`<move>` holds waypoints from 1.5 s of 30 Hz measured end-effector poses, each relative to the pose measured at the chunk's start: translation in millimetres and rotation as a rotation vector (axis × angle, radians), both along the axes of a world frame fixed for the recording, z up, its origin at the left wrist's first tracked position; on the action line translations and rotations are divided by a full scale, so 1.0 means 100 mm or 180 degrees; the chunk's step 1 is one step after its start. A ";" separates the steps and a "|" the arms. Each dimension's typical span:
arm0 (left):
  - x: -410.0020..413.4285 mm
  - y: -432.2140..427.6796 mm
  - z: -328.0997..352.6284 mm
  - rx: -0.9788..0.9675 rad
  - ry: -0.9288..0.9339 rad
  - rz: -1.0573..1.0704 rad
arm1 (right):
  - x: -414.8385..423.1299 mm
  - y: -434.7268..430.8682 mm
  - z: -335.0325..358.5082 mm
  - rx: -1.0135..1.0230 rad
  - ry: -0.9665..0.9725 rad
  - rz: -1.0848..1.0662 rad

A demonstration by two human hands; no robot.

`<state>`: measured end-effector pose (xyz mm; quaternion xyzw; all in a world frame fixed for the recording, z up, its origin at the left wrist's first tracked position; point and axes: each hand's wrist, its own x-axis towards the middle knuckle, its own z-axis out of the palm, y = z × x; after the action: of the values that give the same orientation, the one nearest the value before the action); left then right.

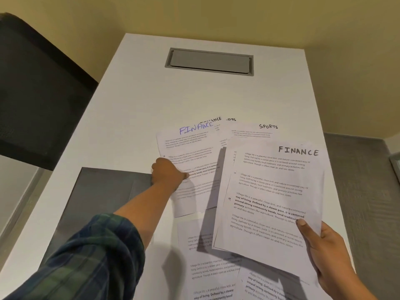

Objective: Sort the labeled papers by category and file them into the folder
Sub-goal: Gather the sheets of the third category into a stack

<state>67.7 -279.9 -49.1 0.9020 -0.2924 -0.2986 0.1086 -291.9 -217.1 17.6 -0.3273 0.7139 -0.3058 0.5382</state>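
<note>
Left hand (167,172): fingers pinch the blue FINANCE sheet (190,146) just right of the folder (104,191). Right hand (324,252): fingers grip the FINANCE stack (270,191), farther right of the folder.

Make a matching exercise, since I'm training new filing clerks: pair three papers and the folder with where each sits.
Things: 1 blue FINANCE sheet; 2 nearest black FINANCE sheet; 3 SPORTS sheet; 4 folder.
Places: A held in right hand; B flat, just beyond the held sheets; C below left forearm; D gripped by left hand.
Pairs: 1-D, 2-A, 3-B, 4-C.
</note>
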 end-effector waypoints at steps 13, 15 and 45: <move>-0.34 -0.02 -0.20 -0.1033 0.1324 0.1059 | -0.10 0.00 -0.04 -0.0026 -0.0075 -0.0127; -0.38 -0.04 -0.23 -0.1008 0.1058 0.1044 | -0.10 0.01 -0.05 -0.0022 -0.0136 -0.0140; -0.26 0.18 0.31 -0.1747 0.1298 0.0497 | -0.12 0.19 0.06 -0.0017 -0.0206 -0.0193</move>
<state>42.1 -261.8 -18.5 0.7806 -0.2641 -0.3736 0.4257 -303.8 -197.6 23.6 -0.2969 0.7049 -0.3343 0.5506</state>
